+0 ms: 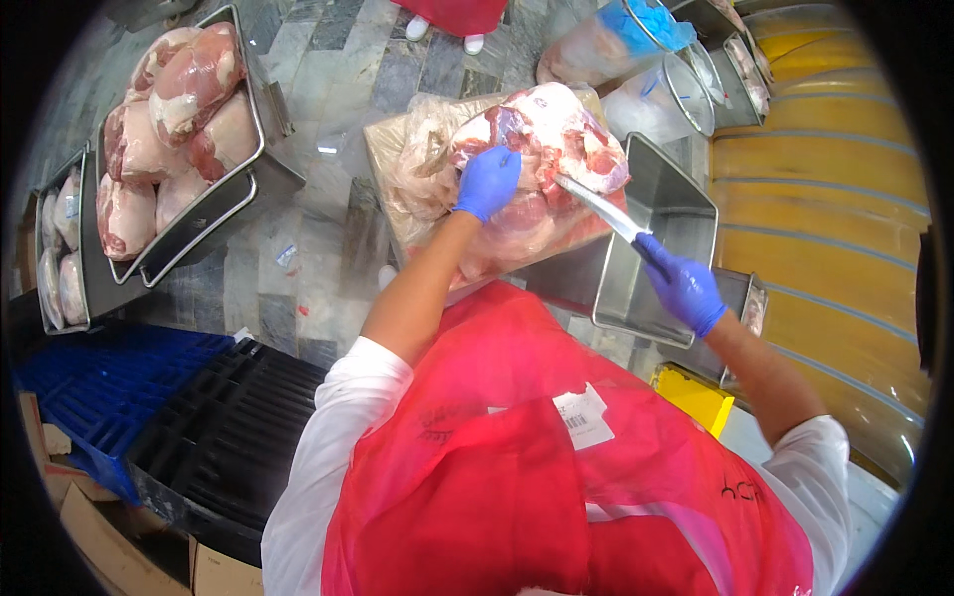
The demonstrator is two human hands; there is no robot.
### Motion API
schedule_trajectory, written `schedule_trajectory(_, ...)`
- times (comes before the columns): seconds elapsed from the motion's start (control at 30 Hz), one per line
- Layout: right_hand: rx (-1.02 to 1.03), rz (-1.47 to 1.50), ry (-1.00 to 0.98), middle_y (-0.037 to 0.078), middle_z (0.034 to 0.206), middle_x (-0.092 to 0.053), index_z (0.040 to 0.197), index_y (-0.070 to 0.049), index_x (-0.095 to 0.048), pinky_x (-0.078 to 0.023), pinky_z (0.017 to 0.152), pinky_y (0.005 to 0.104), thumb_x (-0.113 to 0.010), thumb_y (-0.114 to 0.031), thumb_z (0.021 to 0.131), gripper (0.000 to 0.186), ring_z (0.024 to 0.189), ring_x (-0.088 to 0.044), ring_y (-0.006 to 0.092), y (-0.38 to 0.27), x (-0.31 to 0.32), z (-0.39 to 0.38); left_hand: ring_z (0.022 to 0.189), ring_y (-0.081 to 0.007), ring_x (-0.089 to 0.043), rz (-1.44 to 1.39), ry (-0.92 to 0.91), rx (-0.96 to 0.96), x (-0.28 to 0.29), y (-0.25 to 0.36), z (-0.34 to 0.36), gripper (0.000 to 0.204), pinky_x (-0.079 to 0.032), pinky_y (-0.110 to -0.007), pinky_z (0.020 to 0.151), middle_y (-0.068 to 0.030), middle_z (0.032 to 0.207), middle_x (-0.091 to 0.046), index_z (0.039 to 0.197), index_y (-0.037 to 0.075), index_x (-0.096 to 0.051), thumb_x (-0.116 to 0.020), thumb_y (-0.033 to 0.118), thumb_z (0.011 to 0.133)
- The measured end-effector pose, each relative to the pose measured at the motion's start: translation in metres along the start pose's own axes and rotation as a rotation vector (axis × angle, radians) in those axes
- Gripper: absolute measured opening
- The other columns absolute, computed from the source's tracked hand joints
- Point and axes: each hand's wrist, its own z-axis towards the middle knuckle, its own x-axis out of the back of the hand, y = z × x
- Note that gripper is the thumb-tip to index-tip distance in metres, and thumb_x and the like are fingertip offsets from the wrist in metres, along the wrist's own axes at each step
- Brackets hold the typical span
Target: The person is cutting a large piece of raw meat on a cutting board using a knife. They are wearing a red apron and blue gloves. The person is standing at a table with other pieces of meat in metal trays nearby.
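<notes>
A large piece of raw meat (581, 129), pink-red with white fat, lies on top of a box lined with clear plastic (425, 149). More meat shows below it under the plastic. My left hand (489, 184), in a blue glove, is closed at the near left edge of the meat, and its fingertips are partly hidden. In my gloved right hand (688, 290) is a knife (603, 206), held by its dark handle. The blade slants up and left, its tip touching the cut red part of the meat.
Metal bins heaped with large meat pieces (199, 89) stand at the left. An open metal bin (671, 199) is right of the box. Behind it are plastic-lined barrels (651, 109) and a yellow strip curtain (815, 199). Blue (119, 368) and black pallets (234, 427) lie lower left. Another person's red apron (462, 12) shows ahead.
</notes>
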Motion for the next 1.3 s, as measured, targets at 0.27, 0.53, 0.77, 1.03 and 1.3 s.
schedule_trajectory(0.27, -0.101, 0.331, 0.372, 0.017, 0.081, -0.066, 0.154, -0.031, -0.044, -0.055, 0.060, 0.0512, -0.066, -0.031, 0.097, 0.061, 0.067, -0.067, 0.0394, -0.010, -0.193, 0.006, 0.073, -0.0320, -0.060, -0.011, -0.057, -0.005, 0.012, 0.000, 0.001, 0.032, -0.049, -0.043, 0.073, -0.0211, 0.081, -0.064, 0.088, -0.002, -0.064, -0.061, 0.028, 0.099)
schedule_trajectory(0.53, -0.239, 0.589, 0.511, 0.015, 0.081, -0.065, 0.147, -0.033, -0.054, -0.054, 0.063, 0.0471, -0.071, -0.028, 0.093, 0.057, 0.069, -0.067, 0.0358, -0.056, -0.174, -0.043, 0.075, -0.0175, -0.060, 0.172, -0.237, 0.034, 0.021, -0.016, 0.011, 0.036, -0.049, -0.037, 0.073, -0.0136, 0.080, -0.067, 0.095, -0.004, -0.068, -0.062, 0.031, 0.099)
schedule_trajectory(0.77, -0.393, 0.607, 0.382, 0.019, 0.104, -0.073, 0.145, -0.020, -0.059, -0.057, 0.078, 0.0409, -0.072, -0.010, 0.090, 0.057, 0.087, -0.072, 0.0344, -0.042, -0.143, -0.113, 0.079, -0.0384, -0.068, 0.383, -0.409, 0.076, 0.014, 0.019, -0.012, 0.051, -0.051, -0.047, 0.077, -0.0265, 0.085, -0.069, 0.091, -0.005, -0.069, -0.061, 0.045, 0.096)
schedule_trajectory(1.03, -0.221, 0.263, 0.382, 0.014, 0.081, -0.068, 0.139, -0.027, -0.063, -0.054, 0.063, 0.0477, -0.070, -0.026, 0.092, 0.048, 0.070, -0.067, 0.0355, -0.046, -0.058, -0.093, 0.075, -0.0408, -0.066, 0.193, -0.376, 0.029, 0.007, -0.004, -0.021, 0.050, -0.049, -0.050, 0.073, -0.0285, 0.080, -0.066, 0.087, -0.006, -0.067, -0.059, 0.042, 0.098)
schedule_trajectory(1.3, -0.041, -0.026, 0.089, 0.018, 0.081, -0.070, 0.124, -0.024, -0.069, -0.054, 0.067, 0.0529, -0.063, -0.026, 0.093, 0.031, 0.075, -0.068, 0.0403, -0.035, 0.063, -0.032, 0.065, -0.0220, -0.057, 0.131, -0.382, 0.023, 0.006, 0.003, -0.023, 0.045, -0.047, -0.043, 0.066, -0.0172, 0.071, -0.064, 0.083, -0.005, -0.066, -0.059, 0.036, 0.100)
